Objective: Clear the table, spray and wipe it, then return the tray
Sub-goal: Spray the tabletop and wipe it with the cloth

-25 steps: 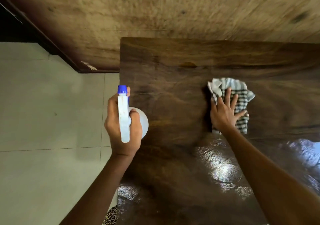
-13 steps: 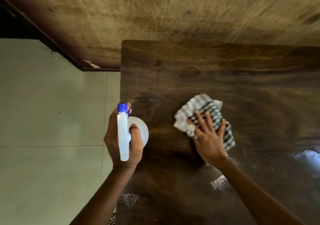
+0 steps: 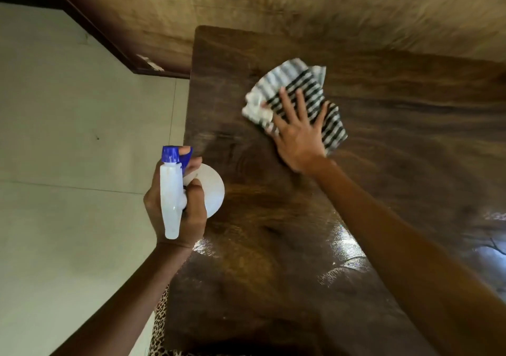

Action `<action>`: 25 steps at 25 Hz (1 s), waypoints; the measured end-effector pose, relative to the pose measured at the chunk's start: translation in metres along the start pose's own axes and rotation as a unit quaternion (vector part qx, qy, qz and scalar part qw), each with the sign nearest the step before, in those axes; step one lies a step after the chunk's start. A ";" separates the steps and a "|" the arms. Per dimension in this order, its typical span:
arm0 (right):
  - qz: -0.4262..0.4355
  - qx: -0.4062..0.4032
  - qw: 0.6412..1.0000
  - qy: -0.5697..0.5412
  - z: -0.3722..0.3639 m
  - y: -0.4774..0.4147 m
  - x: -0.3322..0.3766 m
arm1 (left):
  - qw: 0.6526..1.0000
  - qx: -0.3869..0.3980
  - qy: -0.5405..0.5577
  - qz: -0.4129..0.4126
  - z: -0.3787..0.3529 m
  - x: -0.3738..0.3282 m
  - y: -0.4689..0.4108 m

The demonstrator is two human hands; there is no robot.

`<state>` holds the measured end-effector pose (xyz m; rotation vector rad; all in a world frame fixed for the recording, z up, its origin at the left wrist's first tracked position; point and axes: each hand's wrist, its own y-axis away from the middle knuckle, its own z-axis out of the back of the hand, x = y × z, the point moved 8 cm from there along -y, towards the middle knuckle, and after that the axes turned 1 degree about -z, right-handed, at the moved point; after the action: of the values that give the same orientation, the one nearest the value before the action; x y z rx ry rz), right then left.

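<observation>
Dark wooden table (image 3: 273, 232) fills the view. Right hand (image 3: 297, 134) presses flat, fingers (image 3: 286, 101) spread, atop the striped cloth (image 3: 301, 82) near the table's far-left corner. Left hand (image 3: 178, 208) clenches a spray bottle (image 3: 171, 191) at the table's left edge.

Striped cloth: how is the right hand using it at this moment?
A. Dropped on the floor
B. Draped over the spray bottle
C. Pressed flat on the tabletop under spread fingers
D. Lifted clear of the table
C. The right hand lies palm down on the striped cloth, pinning it against the dark wooden table.
</observation>
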<state>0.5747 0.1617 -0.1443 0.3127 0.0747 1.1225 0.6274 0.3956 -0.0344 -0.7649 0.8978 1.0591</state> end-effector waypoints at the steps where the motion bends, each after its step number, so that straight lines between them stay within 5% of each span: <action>1: 0.055 -0.001 0.998 0.015 -0.009 0.025 0.012 | 1.000 -0.002 -0.011 -0.001 0.001 0.001 0.001; 4: 0.042 0.002 0.999 -0.007 -0.024 0.078 -0.020 | 0.999 -0.006 -0.034 0.008 0.002 0.003 0.005; 9: -0.302 -0.016 0.947 -0.111 0.010 0.007 -0.152 | 1.000 -0.013 -0.020 -0.002 0.002 -0.002 0.005; 11: -0.358 -0.024 0.923 -0.142 0.032 -0.041 -0.157 | 0.999 -0.028 -0.022 -0.015 0.004 -0.001 0.006; 13: -0.319 -0.015 0.938 -0.138 0.043 -0.083 -0.129 | 0.999 -0.027 -0.031 -0.002 0.003 0.006 0.004; 16: -0.140 -0.004 0.987 -0.083 0.038 -0.108 -0.042 | 1.000 -0.016 -0.016 0.014 0.002 0.010 0.004; 21: 0.114 0.011 0.993 0.026 -0.003 -0.008 0.055 | 1.000 -0.007 -0.009 -0.008 0.003 0.008 0.009; 25: 0.060 -0.017 0.998 0.006 -0.015 0.054 -0.016 | 0.997 -0.062 -0.040 -0.030 0.006 0.004 0.012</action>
<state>0.5178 0.1721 -0.1445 0.2834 0.0479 1.2438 0.6182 0.4064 -0.0367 -0.8423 0.7409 1.0920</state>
